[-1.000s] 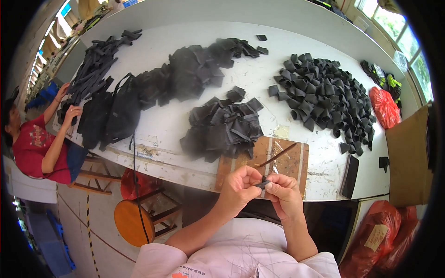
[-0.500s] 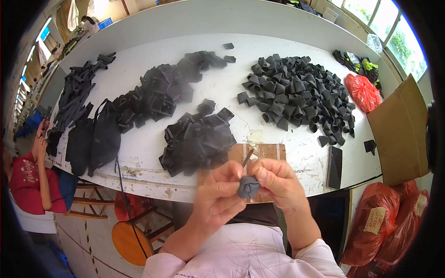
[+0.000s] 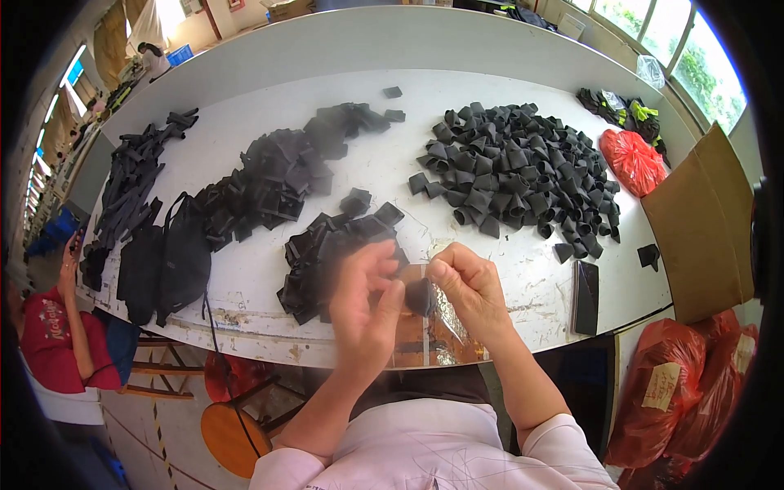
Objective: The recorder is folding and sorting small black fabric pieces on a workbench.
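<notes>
A small dark fabric piece (image 3: 420,297), cupped in shape, is between my two hands above the front edge of the table. My right hand (image 3: 472,292) is pinched closed at the upper edge of this piece. To its left, my left hand (image 3: 366,306) has its fingers apart and is slightly blurred, its thumb close beside the piece. Under the hands lies a brown board (image 3: 449,336) with shiny tape on it. A heap of flat black fabric pieces (image 3: 306,269) is just beyond my left hand, partly covered by it.
A large pile of rolled black fabric pieces (image 3: 523,167) lies right of centre. More flat pieces (image 3: 282,167) and black strips (image 3: 131,175) spread leftward, with a black bag (image 3: 184,257). A phone (image 3: 585,298), red bag (image 3: 633,162) and cardboard (image 3: 698,229) are right. A co-worker (image 3: 69,327) sits left.
My hands have moved apart and slightly away from me. The left has let go of the fabric piece and spread its fingers. The thin brown stick seen between the hands before is no longer visible.
</notes>
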Motion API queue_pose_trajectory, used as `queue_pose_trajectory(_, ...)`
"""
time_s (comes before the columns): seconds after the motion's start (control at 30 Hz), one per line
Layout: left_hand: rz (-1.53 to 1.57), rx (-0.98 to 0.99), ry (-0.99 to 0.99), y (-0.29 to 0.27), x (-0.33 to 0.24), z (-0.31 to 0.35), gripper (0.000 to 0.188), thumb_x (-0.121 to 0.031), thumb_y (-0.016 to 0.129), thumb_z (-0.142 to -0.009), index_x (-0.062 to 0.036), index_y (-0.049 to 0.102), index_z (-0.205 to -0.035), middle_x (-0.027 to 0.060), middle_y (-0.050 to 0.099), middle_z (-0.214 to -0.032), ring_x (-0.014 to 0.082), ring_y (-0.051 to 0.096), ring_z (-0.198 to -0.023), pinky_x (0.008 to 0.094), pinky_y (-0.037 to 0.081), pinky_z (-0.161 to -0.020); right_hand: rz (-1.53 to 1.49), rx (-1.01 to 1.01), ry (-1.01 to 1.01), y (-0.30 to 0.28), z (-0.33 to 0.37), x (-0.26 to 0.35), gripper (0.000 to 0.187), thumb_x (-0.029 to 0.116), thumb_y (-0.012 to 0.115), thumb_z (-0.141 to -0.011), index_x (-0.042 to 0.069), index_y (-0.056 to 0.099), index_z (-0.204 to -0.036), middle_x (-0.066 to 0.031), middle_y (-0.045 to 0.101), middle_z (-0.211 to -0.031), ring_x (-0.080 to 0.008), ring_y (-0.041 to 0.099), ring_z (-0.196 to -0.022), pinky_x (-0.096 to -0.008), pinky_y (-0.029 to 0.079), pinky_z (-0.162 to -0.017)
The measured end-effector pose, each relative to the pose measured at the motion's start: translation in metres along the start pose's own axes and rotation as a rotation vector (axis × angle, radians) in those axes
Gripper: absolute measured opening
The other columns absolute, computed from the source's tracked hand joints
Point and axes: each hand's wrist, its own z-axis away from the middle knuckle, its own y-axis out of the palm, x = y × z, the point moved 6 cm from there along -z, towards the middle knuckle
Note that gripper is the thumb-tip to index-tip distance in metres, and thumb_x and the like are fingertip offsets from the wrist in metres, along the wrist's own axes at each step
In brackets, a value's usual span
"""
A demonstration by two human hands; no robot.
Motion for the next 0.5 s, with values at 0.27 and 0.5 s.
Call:
queue_pose_trajectory(0.27, -0.219, 0.227, 0.277, 0.01, -0.03, -0.008, 0.011, -0.005, 0.063, -0.077, -0.0002, 0.06, -0.086, 0.0089, 0.06, -0.085, 0.0169, 0.056, -0.078, 0.0265, 0.044, -0.07, 0.445, -0.142, -0.478, 0.005, 0.026, 0.046, 0.041, 0.026, 0.072, -0.066, 0.003, 0.058, -0.097, -0.0099, 0.054, -0.082, -0.0244, 0.05, -0.076, -0.0329, 0.042, -0.062)
queue_pose_trajectory(0.5, 0.442, -0.131, -0.069, -0.011, -0.01, -0.002, 0.009, -0.008, 0.057, -0.084, 0.0003, 0.053, -0.082, 0.0109, 0.057, -0.082, 0.0175, 0.052, -0.079, 0.0293, 0.042, -0.079, 0.522, -0.271, -0.619, 0.014, 0.028, 0.065, 0.026, 0.007, 0.072, -0.062, 0.001, 0.06, -0.084, -0.0078, 0.054, -0.071, -0.0215, 0.048, -0.061, -0.0301, 0.039, -0.051)
